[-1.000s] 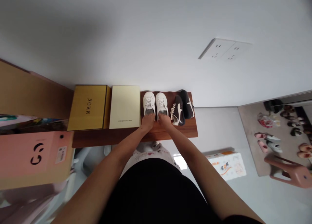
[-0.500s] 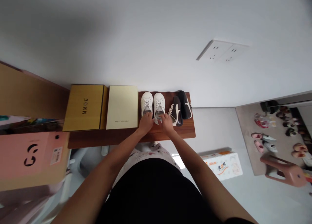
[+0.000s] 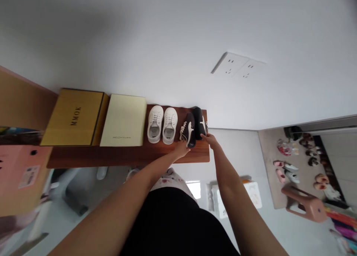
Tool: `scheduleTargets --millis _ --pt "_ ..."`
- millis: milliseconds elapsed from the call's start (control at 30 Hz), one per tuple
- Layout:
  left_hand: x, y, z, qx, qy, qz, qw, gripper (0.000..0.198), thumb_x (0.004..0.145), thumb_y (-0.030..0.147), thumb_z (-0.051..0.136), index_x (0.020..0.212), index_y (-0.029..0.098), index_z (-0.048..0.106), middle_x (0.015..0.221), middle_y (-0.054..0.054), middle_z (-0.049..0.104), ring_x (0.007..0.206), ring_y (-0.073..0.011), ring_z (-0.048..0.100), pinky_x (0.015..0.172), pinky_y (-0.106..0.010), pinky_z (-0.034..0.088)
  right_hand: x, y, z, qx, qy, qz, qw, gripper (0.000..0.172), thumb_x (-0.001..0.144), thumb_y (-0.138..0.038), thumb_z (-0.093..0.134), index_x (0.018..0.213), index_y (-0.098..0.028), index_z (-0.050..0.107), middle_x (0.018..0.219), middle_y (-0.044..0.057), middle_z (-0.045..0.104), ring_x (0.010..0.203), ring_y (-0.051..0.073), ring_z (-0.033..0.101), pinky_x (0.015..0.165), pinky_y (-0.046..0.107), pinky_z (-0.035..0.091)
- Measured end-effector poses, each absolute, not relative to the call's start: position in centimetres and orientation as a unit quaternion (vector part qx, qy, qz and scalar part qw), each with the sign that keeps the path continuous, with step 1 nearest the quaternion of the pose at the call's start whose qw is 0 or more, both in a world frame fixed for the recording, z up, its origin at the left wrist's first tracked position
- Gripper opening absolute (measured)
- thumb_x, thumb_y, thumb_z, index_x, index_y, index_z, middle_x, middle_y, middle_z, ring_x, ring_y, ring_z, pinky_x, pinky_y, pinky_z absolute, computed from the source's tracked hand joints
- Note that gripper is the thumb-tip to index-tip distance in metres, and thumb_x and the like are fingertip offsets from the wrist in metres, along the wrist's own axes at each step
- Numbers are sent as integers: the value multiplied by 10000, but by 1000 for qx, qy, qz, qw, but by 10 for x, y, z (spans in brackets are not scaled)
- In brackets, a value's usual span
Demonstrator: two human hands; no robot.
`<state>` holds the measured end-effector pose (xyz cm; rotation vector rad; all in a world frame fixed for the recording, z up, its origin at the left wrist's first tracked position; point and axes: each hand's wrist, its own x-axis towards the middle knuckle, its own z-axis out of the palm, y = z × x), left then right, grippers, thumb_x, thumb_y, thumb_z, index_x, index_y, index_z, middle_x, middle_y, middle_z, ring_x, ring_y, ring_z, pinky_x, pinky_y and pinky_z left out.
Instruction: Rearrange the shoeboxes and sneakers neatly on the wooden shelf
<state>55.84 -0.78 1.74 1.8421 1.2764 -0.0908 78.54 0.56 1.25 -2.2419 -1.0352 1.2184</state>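
Observation:
Two dark brown-black sneakers with white trim stand at the right end of a brown wooden shelf (image 3: 199,156). My left hand (image 3: 181,149) closes on the heel end of the left dark sneaker (image 3: 190,128), which is slightly tilted. At the heel of the right dark sneaker (image 3: 199,118), my right hand (image 3: 211,140) pinches with thumb and fingers, some of them hidden. Just left of them, a white left sneaker (image 3: 155,118) and a white right sneaker (image 3: 170,122) sit side by side, toes toward the wall, touched by neither hand.
A cream shoebox (image 3: 122,118) and a gold shoebox (image 3: 74,118) stand on the shelf's left part. A pink box (image 3: 21,167) is at far left. A wall socket (image 3: 238,64) is above. A pink stool (image 3: 305,204) and several shoes are on the floor at right.
Both hands have left the white sneakers and moved right to the dark sneakers. The pale scrap at the right white sneaker's heel is out of sight. The view has shifted right.

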Motion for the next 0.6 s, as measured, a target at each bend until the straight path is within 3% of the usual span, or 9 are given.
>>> scheduleTargets --millis 133,267,433,600 --pt "572 8 17 738 505 -47 445 336 886 284 703 1195 156 667 1236 -165 726 1162 -291 690 937 -338 529 793 13 15 -765 -421 447 194 325 751 -442 775 900 -164 696 868 48 760 844 213 715 773 311 563" --pt "574 20 27 755 486 -24 439 264 910 343 664 1116 180 689 1133 -144 747 1078 -283 706 887 -333 538 789 15 27 -778 -527 316 128 309 777 -496 755 863 -214 661 838 14 739 835 213 701 747 295 522" --pt "578 36 41 787 471 -37 397 254 945 349 603 1150 210 660 1096 -125 743 1009 -279 714 892 -360 533 781 9 41 -770 -614 174 11 259 855 -501 711 916 -253 663 856 30 737 854 235 696 729 289 454" --pt "587 43 42 788 482 -44 381 239 929 300 659 1139 186 673 1104 -175 733 1103 -300 691 938 -384 515 770 4 43 -744 -652 129 -66 256 903 -450 697 1015 -221 676 924 92 762 918 265 700 781 306 426"
